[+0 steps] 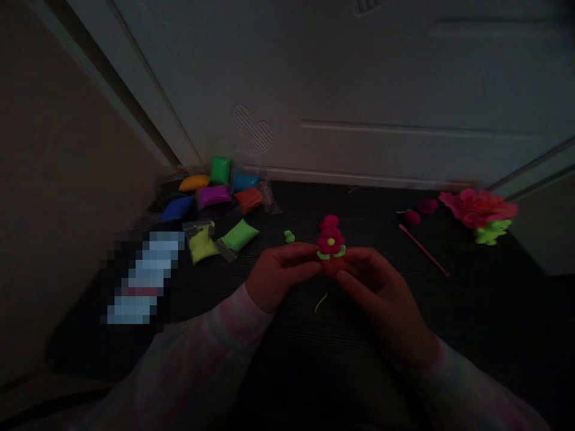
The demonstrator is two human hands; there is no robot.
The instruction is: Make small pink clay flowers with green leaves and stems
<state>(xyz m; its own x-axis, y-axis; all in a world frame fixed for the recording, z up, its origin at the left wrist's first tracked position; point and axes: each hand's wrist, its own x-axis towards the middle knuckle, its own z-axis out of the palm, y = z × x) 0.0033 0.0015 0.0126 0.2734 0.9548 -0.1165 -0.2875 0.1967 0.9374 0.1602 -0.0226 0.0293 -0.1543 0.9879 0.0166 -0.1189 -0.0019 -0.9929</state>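
Observation:
Between both hands, a small clay flower in an orange pot [331,246] stands upright; it has dark pink petals, a yellow centre and light green leaves. My left hand [287,275] pinches the pot's left side with thumb and fingers. From the right, my right hand [381,287] grips the same pot, thumb at its lower edge. A thin yellow-green clay strand [321,303] lies on the dark table just below the hands. Beyond my left hand sits a little green clay lump [288,236].
Several bags of coloured clay [214,196] lie at the back left, with an open yellow clay bag [202,244] in front. A blurred-out pale rectangle [148,275] is at left. At right are a pink stick tool [424,250], dark pink clay pieces [412,217] and a pink ruffled piece [478,206].

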